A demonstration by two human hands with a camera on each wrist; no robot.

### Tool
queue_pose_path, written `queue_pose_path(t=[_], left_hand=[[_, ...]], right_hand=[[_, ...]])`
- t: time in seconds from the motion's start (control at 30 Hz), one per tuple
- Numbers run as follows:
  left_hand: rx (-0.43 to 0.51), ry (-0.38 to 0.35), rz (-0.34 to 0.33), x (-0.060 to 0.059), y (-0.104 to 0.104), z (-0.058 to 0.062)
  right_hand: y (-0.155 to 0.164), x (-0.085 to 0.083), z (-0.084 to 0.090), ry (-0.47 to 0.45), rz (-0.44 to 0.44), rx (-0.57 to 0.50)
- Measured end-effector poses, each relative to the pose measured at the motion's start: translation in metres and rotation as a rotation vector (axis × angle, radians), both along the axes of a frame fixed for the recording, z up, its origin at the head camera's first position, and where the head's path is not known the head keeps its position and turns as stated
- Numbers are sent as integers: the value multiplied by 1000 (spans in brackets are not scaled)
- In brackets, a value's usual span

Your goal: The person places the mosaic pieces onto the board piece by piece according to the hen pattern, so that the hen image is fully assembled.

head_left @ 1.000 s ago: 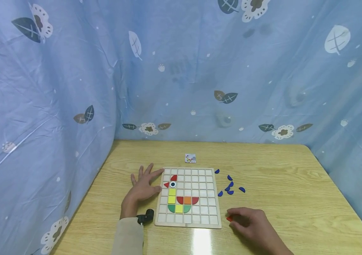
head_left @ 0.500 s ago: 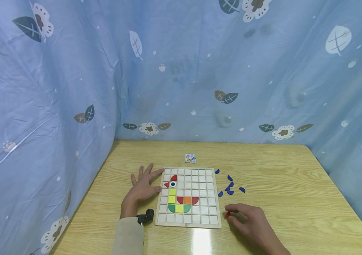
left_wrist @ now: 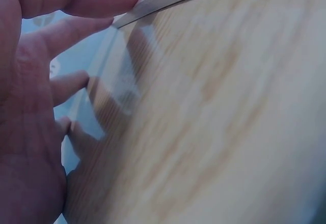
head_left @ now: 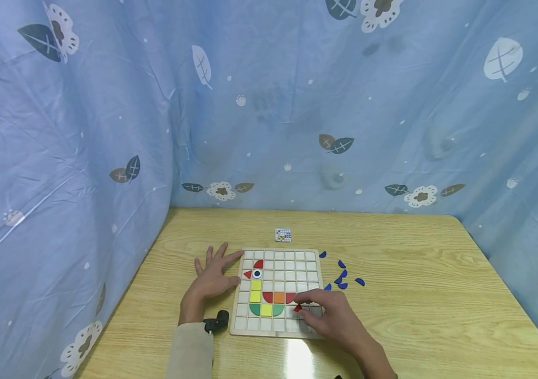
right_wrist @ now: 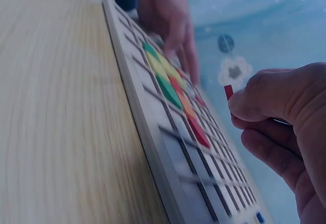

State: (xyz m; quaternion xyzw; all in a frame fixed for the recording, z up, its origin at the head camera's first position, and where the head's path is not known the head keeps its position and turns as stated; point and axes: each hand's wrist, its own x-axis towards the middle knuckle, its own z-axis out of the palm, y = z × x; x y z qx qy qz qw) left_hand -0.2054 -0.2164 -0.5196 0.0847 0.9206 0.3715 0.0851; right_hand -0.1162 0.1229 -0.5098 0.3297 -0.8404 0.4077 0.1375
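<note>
A wooden grid board (head_left: pixel 252 326) lies on the table, with red, yellow, green and orange tiles and one round eye tile (head_left: pixel 256 273) set in a bird-like shape. My right hand (head_left: pixel 337 318) pinches a small red tile (head_left: pixel 298 308) between thumb and forefinger, over the board's lower right part. In the right wrist view that red tile (right_wrist: pixel 228 92) shows edge-on at the fingertips, above the grid. My left hand (head_left: pixel 214 281) rests at the board's left edge with its fingers spread, the forefinger at the upper left corner and the thumb lower on the frame.
Several blue half-round tiles (head_left: pixel 343 273) lie on the wooden table (head_left: pixel 415 273) right of the board. A small card (head_left: pixel 283 235) with a printed coloured grid lies behind the board. A blue patterned curtain (head_left: pixel 269 105) hangs at the back and sides.
My right hand has lifted the red tile from the table beside the board and carried it left, over the grid. The left hand has stayed in place.
</note>
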Motion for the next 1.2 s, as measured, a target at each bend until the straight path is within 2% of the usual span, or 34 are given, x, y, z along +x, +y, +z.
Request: queue_pose_path(t=[0.37,0.67,0.93,1.2], left_hand=[[-18,-6,9,0,0,0],[-19,11,0,-1,-1,-1],[-13,22,5,-2,-1,-3],[-9,23,0,-1,-1,-4]], right_hand=[[-38,-10,-10,-16,109,-31],[-60,-4,-16,-119,153,-14],[-68,4,-14,-149,131,122],[-67,7,-12,-102,144,202]])
